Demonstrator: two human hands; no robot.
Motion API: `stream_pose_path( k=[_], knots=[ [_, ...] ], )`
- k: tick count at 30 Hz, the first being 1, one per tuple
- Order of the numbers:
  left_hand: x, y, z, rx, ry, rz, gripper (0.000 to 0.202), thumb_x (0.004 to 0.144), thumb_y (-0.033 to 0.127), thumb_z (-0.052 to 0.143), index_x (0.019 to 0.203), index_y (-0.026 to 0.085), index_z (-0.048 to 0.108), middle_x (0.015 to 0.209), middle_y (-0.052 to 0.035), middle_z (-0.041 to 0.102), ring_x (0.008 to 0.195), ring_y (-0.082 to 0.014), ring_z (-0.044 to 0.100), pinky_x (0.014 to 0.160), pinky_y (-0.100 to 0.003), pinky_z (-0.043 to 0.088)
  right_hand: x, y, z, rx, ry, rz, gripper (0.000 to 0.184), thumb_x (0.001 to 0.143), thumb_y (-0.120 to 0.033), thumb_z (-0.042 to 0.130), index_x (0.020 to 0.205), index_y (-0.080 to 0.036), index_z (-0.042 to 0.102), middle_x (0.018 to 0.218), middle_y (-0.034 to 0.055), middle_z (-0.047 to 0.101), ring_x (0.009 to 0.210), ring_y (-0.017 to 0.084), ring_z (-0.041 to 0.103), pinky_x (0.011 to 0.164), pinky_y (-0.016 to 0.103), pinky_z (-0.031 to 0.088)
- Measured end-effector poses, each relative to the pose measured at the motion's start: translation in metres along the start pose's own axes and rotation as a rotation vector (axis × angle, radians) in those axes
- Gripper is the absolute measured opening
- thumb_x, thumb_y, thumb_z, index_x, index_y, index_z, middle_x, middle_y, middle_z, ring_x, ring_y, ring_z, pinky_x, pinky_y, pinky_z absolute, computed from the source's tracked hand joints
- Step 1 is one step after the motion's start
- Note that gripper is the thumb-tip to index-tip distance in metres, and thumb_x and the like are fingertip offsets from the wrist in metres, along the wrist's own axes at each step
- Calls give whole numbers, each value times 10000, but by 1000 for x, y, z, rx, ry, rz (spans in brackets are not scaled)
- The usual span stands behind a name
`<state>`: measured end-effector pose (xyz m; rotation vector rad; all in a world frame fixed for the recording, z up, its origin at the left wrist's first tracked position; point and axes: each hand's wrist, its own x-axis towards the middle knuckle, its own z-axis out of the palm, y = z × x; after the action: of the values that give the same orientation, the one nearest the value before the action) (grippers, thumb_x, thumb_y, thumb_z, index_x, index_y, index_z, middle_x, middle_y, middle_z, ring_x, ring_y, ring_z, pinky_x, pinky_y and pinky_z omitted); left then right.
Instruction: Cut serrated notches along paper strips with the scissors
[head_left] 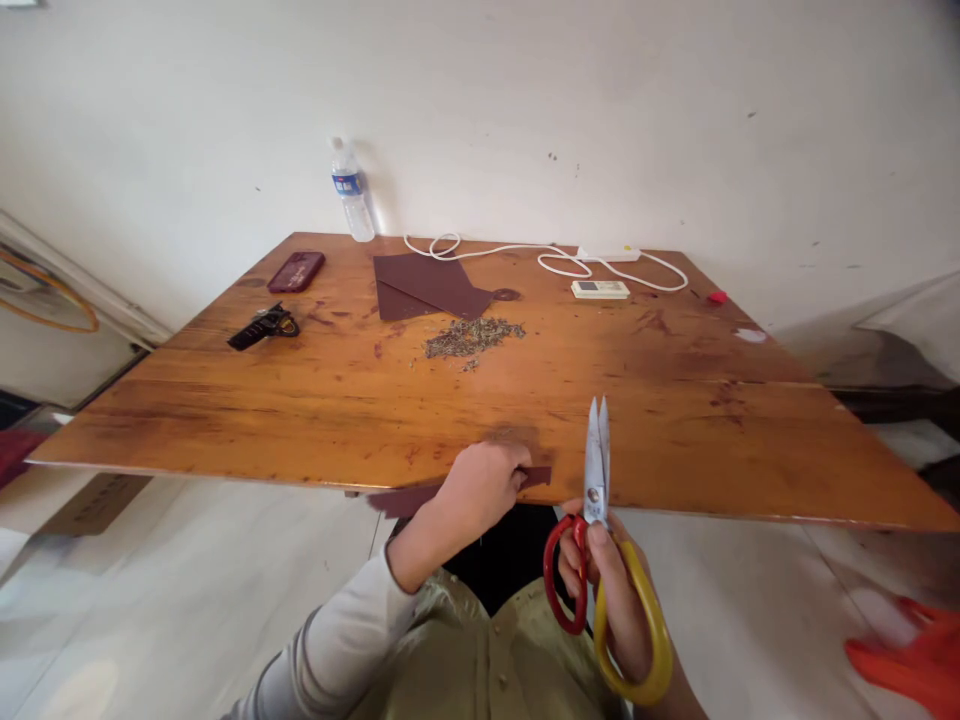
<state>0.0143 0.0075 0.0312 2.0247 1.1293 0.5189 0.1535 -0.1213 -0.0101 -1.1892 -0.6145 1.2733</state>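
At the table's front edge, my left hand (484, 485) is closed on a dark maroon sheet (405, 498). One end of it shows left of my wrist, and a narrow end sticks out to the right of my fingers. My right hand (619, 590) grips a pair of scissors (598, 455) with one red and one yellow handle. Their blades point away from me and are slightly apart, with nothing between them. Farther back lies a loose pile of small greyish-brown bits (472, 338). Behind it, flat maroon sheets (427, 285) overlap.
On the wooden table (300, 420), a phone (297, 271) and a black strapped object (262, 327) lie left. A plastic bottle (352, 195) stands by the wall. A white cable (510, 248), a power strip (609, 254) and a white remote (599, 290) are at the back right.
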Motion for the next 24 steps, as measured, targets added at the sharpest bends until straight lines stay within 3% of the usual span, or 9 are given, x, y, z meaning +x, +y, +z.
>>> stream_pose_path(
  k=[3,6,10,13,17,20,24],
  knots=[
    [14,4,-3,179,-48,9,221,780,68,585,675,231,691,735,-70,701,746,-228,658,756,-305,483,7,-8,-2,27,-4,9,403,879,-596,693,1022,-223,635,618,-60,496,458,78,446,407,167,351],
    [40,-3,-11,337,-15,-9,199,812,74,580,734,197,715,821,-117,713,807,-258,667,796,-344,497,15,-14,-2,50,-7,12,375,885,-577,696,1015,-231,640,618,-58,495,458,78,440,408,170,350],
    [76,-16,-28,514,209,-32,282,840,22,492,818,163,736,901,-155,705,932,-281,649,871,-368,485,24,-22,0,37,-62,30,361,908,-575,668,1024,-235,641,613,-57,502,436,73,428,396,175,363],
    [83,-14,-39,547,330,-18,296,865,41,473,909,144,748,920,-153,699,938,-284,629,877,-377,477,30,-24,-1,24,-110,65,365,917,-582,649,1046,-241,637,602,-64,487,415,72,415,368,175,371],
    [65,3,-44,274,474,-23,277,902,130,512,1006,207,757,910,-86,709,875,-232,632,809,-320,469,38,-20,-3,-1,-156,117,398,902,-604,658,1042,-231,635,617,-63,489,436,71,419,381,170,373],
    [46,11,-45,-58,560,-104,133,823,161,630,832,218,749,833,-31,717,800,-192,624,765,-283,453,40,-13,-1,-27,-244,104,405,920,-610,630,1054,-228,625,617,-65,487,437,71,420,388,169,376],
    [23,10,-52,-562,548,-242,88,745,258,714,691,190,698,658,13,652,623,-135,549,634,-244,424,30,-7,11,-33,-247,81,400,934,-607,616,1060,-227,605,605,-74,475,436,69,420,397,164,388]
  ],
)
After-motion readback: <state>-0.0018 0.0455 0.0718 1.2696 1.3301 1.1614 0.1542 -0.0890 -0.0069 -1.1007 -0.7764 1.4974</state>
